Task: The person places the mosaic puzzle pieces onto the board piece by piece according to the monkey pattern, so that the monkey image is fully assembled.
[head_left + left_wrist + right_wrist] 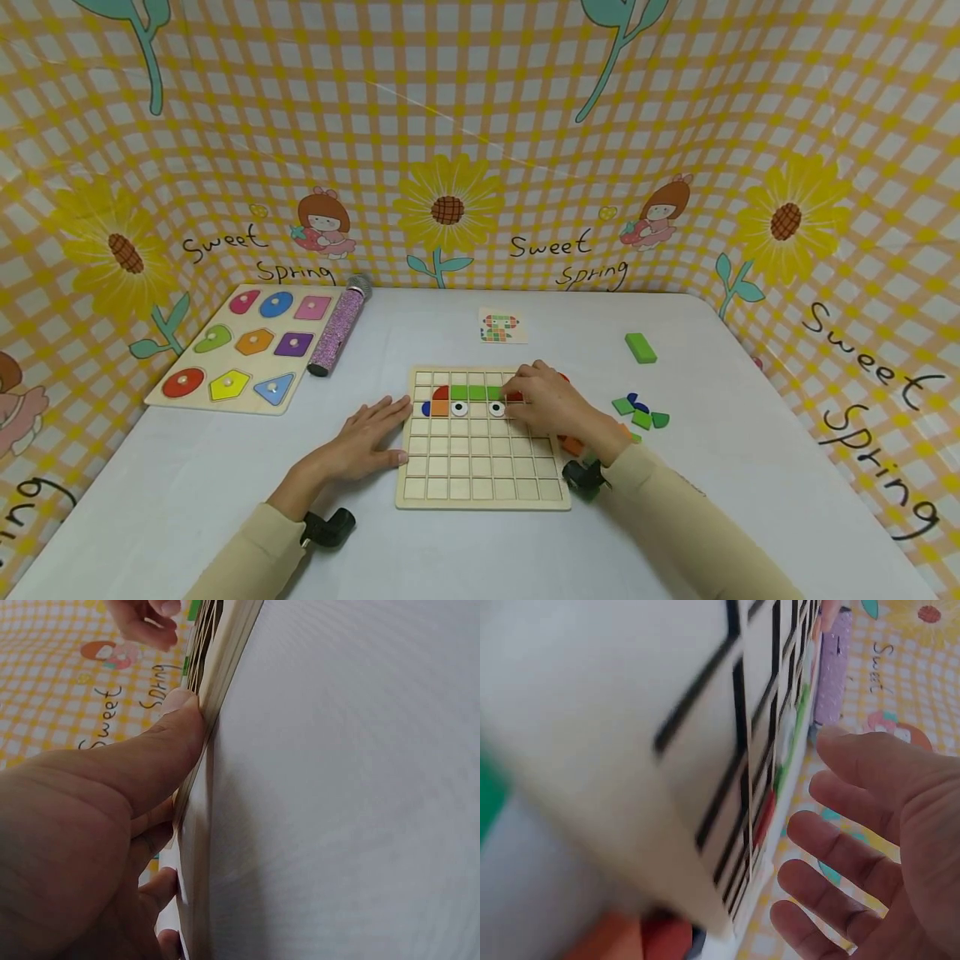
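Observation:
A wooden grid board [480,504] lies in front of me. Along its upper rows sit a red piece [442,392], green squares [468,392], a blue piece [426,409], an orange square [440,408] and two white eye pieces, one at the left [459,409] and one at the right [497,407]. My left hand [356,442] touches the board's left edge with thumb and fingers spread. Over the upper right cells hovers my right hand [551,404], partly hiding a red piece [516,397]. In the right wrist view its fingers [840,836] are loosely bent, with nothing visible between them.
Loose green and blue pieces [642,419] lie right of the board, with orange ones [572,446] beside its edge. A green block [641,348] and a picture card [503,326] are farther back. At left are a shape puzzle [281,400] and a glittery microphone [339,329].

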{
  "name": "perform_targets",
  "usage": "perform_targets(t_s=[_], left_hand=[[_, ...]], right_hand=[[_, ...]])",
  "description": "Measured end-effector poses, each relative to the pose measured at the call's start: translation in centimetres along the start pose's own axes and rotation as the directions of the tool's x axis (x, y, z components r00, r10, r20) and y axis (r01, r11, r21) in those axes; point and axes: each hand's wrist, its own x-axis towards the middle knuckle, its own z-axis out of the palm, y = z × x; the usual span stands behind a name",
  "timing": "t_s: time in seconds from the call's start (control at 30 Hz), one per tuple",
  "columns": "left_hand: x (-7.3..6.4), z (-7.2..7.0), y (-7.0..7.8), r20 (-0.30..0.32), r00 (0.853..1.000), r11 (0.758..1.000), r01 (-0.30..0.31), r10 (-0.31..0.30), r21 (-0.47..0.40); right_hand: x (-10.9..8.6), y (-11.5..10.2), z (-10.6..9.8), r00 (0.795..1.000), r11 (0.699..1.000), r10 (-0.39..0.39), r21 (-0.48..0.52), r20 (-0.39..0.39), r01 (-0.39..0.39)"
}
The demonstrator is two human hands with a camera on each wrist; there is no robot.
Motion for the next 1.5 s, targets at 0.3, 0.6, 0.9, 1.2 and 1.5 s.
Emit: perform_targets(t_s=[0.3,0.6,0.9,1.2,1.5], left_hand=[[-0.1,-0.2,0.1,-0.007,1.0,1.0,-0.007,0.007,0.016],[-0.1,-0.2,0.0,-0.004,1.0,1.0,-0.007,0.007,0.002],[0.0,-0.1,0.1,-0.003,1.0,1.0,0.004,-0.004,0.004],[-0.1,-0.1,0.2,-0.004,1.0,1.0,0.014,-0.014,-0.001],[0.0,-0.2,0.3,0.003,1.0,1.0,0.02,-0.02,0.003]], right_hand=[[-3.3,2.3,-1.8,0.997,0.997,0.077,-0.002,-0.018,-0.077],[-7.2,4.5,-2.4,0.998,0.996,0.064,0.054,0.028,-0.065],[-9.1,6.0,-2.0,0.999,0.997,0.005,0.072,0.037,-0.008],[-9.1,6.5,-2.0,0.998,0.997,-0.009,0.071,0.055,0.005],[-8.8,6.6,-2.0,0.998,0.998,-0.006,0.07,0.062,0.002]])
